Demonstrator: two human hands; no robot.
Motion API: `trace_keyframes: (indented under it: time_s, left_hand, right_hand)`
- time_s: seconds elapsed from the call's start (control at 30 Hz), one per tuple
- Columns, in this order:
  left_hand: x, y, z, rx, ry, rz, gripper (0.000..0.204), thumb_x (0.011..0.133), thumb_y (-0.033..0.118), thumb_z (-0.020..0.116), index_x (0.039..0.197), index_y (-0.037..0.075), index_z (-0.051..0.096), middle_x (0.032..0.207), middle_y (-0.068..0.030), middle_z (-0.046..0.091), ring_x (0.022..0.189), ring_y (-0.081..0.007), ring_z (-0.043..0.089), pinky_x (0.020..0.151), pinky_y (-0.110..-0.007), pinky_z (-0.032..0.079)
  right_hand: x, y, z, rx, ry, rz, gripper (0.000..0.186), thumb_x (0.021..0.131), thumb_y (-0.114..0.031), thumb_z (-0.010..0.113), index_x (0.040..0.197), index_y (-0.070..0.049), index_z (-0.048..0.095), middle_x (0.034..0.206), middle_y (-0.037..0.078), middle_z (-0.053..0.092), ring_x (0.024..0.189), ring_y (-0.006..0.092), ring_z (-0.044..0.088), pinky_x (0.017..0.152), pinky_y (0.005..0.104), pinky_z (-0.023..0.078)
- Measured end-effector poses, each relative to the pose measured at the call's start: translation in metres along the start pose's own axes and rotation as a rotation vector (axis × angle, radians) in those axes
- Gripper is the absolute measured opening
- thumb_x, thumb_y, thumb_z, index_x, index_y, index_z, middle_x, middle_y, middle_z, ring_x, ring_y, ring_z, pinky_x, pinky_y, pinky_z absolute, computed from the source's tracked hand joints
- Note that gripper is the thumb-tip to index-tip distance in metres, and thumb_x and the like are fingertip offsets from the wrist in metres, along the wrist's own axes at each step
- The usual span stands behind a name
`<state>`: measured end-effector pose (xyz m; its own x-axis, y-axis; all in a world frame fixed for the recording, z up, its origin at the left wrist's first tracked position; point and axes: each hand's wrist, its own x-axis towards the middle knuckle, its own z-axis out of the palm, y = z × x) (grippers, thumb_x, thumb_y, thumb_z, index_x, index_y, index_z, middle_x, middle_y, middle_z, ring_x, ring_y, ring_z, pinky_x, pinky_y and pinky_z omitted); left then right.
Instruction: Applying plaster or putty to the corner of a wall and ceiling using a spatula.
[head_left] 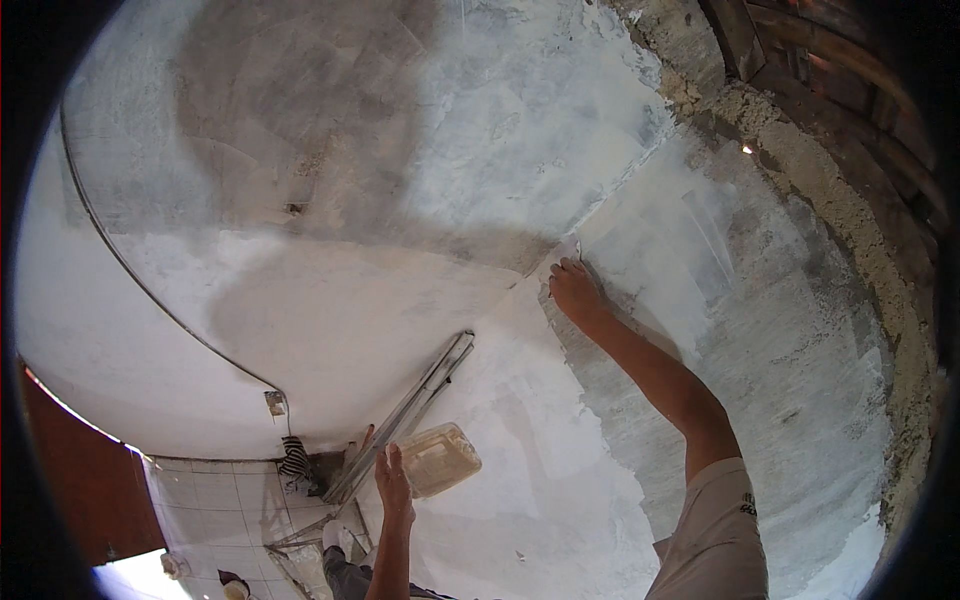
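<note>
Reaching up to the inside corner where two walls meet, my right hand (575,287) is closed round a tool. Its thin blade (566,248) lies against the corner seam and looks like a putty knife; my fingers hide the handle. Lower down, my left hand (393,482) grips the edge of a shallow rectangular tub (437,462), pale and smeared inside with plaster. White skim coat covers the left wall (350,330), while the right wall (780,370) shows white patches over bare grey.
Long metal bars, perhaps a folded ladder (410,412), lean beside the tub. A dark cable (140,283) runs down the left wall to a small box (275,403). Striped cloth (294,458) hangs below it. Wooden roof beams (830,45) show at upper right, tiled floor (205,497) at lower left.
</note>
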<state>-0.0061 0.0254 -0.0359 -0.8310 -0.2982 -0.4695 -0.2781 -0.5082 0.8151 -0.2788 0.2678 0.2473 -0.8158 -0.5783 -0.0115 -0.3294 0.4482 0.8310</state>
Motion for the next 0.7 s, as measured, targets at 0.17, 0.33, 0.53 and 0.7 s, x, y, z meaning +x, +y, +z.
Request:
trace_keyframes:
  time_s: [0.17, 0.33, 0.53, 0.7]
  left_hand:
    - [-0.016, 0.032, -0.009, -0.207, -0.131, -0.027, 0.064, 0.097, 0.043, 0.049, 0.137, -0.006, 0.036, 0.129, -0.0181, 0.048, 0.116, -0.0233, 0.049, 0.097, -0.034, 0.04]
    - [0.004, 0.015, -0.029, -0.265, -0.134, 0.049, 0.061, 0.098, 0.039, 0.05, 0.14, -0.001, 0.035, 0.134, -0.0187, 0.044, 0.121, -0.0238, 0.045, 0.102, -0.035, 0.035]
    - [0.005, 0.026, -0.028, -0.256, -0.079, -0.006, 0.058, 0.098, 0.037, 0.05, 0.143, 0.005, 0.033, 0.139, -0.0191, 0.039, 0.127, -0.0247, 0.04, 0.106, -0.036, 0.031]
    - [0.002, 0.029, -0.025, -0.263, -0.145, -0.003, 0.06, 0.098, 0.037, 0.049, 0.145, 0.005, 0.03, 0.141, -0.0211, 0.037, 0.129, -0.0263, 0.039, 0.106, -0.036, 0.03]
  right_hand:
    - [-0.002, -0.002, -0.004, 0.042, 0.045, 0.034, 0.012, 0.077, -0.016, 0.061, 0.078, -0.01, 0.072, 0.102, 0.007, 0.062, 0.111, 0.0244, 0.053, 0.095, 0.039, 0.041]
    - [-0.009, -0.01, -0.015, 0.063, 0.024, 0.005, 0.014, 0.076, -0.019, 0.063, 0.075, -0.007, 0.071, 0.101, 0.007, 0.063, 0.108, 0.0251, 0.053, 0.095, 0.0407, 0.042]
    - [-0.016, -0.01, -0.002, 0.043, 0.113, -0.023, 0.014, 0.076, -0.019, 0.063, 0.076, -0.008, 0.071, 0.1, 0.008, 0.063, 0.109, 0.0262, 0.054, 0.096, 0.0411, 0.041]
    - [-0.013, -0.015, -0.011, 0.08, 0.048, -0.051, 0.016, 0.078, -0.02, 0.063, 0.081, -0.005, 0.07, 0.104, 0.009, 0.063, 0.108, 0.0254, 0.053, 0.095, 0.0417, 0.041]
